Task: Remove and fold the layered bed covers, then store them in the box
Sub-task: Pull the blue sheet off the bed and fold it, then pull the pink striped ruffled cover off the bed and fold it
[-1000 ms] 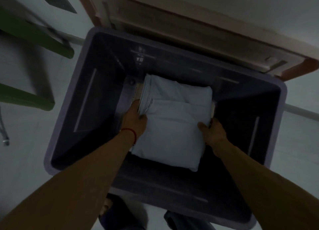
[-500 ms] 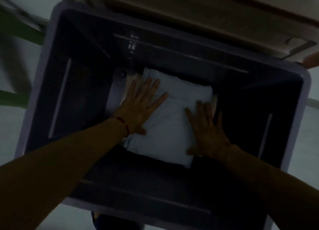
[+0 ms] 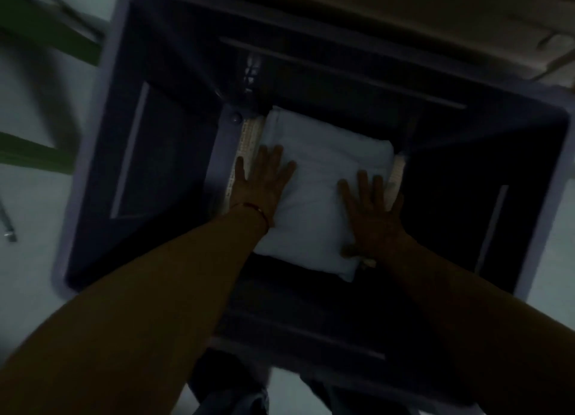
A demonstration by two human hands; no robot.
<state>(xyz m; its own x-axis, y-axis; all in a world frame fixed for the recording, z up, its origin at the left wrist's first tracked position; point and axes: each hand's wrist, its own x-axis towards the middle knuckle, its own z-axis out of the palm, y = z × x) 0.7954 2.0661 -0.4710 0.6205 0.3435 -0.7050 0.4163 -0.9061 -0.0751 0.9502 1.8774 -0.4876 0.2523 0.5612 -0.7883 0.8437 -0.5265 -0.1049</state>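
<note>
We look straight down into a deep, dark plastic box [image 3: 102, 153] standing on a pale floor [image 3: 28, 274]. At the centre of its bottom lies a folded pale-blue bed cover [image 3: 314, 203], resting on a patterned cream cover [image 3: 249, 137] whose edges peek out at nine and three o'clock. Our left hand [image 3: 264, 187] lies flat, fingers spread, on the blue cover's nine o'clock edge; our right hand [image 3: 371, 215] presses flat at its four o'clock side. Neither grips anything. A red thread [image 3: 256, 210] circles the left wrist.
</note>
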